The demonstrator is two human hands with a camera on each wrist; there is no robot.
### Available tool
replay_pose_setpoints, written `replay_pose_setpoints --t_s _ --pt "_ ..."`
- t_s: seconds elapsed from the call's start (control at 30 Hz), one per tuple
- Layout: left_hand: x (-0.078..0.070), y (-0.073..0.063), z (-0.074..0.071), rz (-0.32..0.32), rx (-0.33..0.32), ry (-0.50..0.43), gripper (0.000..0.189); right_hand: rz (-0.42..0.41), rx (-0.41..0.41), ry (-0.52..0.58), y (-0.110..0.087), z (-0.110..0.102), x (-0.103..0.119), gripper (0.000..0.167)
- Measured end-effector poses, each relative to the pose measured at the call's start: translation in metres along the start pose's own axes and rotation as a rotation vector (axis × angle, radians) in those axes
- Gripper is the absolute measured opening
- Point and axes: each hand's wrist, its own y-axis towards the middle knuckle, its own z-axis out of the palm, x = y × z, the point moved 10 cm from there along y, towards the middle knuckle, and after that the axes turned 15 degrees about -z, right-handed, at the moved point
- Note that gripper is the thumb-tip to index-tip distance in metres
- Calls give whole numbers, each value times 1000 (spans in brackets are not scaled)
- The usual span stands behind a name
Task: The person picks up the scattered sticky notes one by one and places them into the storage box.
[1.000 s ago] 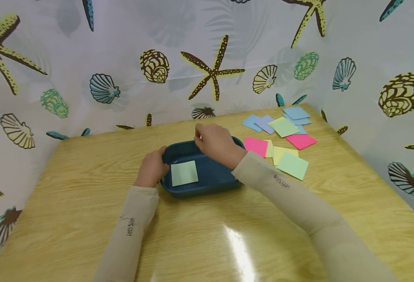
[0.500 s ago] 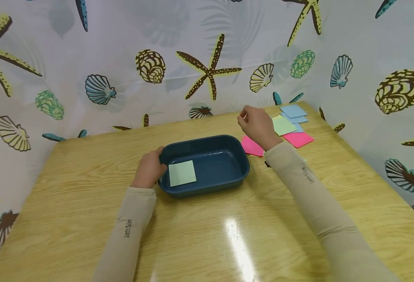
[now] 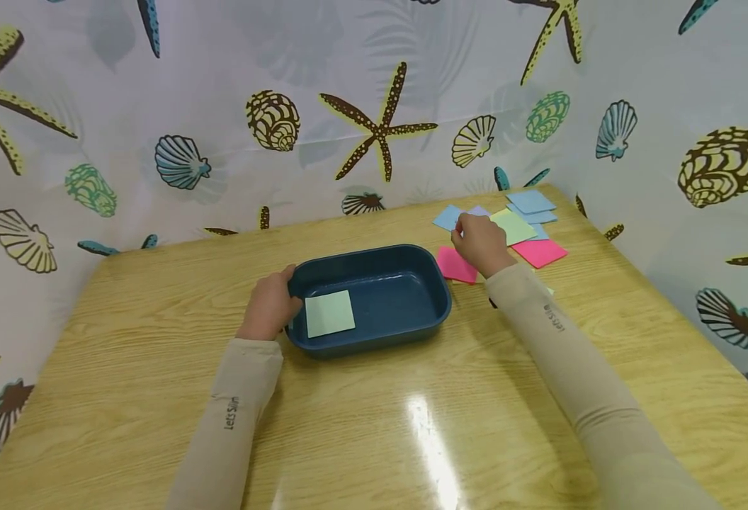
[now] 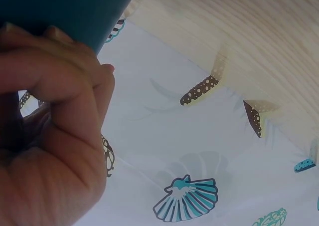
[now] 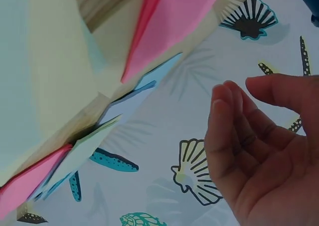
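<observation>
The left hand (image 3: 268, 304) holds the left end of the dark blue, round-cornered rectangular tray (image 3: 393, 304), which seems a good anchor; a light, even hold should keep it from sliding on the pale wooden table (image 3: 348, 425). One pale green paper square (image 3: 330, 314) lies flat in the tray's left half. The right hand (image 3: 481, 242) hangs over the loose paper squares right of the tray, fingers softly bent, thumb apart from the fingertips, nothing held. For a clean pick here, an uncovered edge serves best, such as that of the bright pink paper square (image 3: 457, 264) nearest the tray; the yellow-green paper square (image 3: 516, 227) overlaps others, so a careless pinch could drag its neighbours along.
</observation>
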Motion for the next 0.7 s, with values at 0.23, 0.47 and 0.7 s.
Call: replay_pose_setpoints --t_s 0.23,0.47,0.7 --pt "0 -1 2 -3 10 -5 66 2 190 29 -1 29 -9 31" --pt "2 -1 4 -3 18 -6 66 -39 298 22 -2 44 -10 38" --pt "2 -1 4 -7 15 -4 66 -50 329 9 -2 49 -12 41"
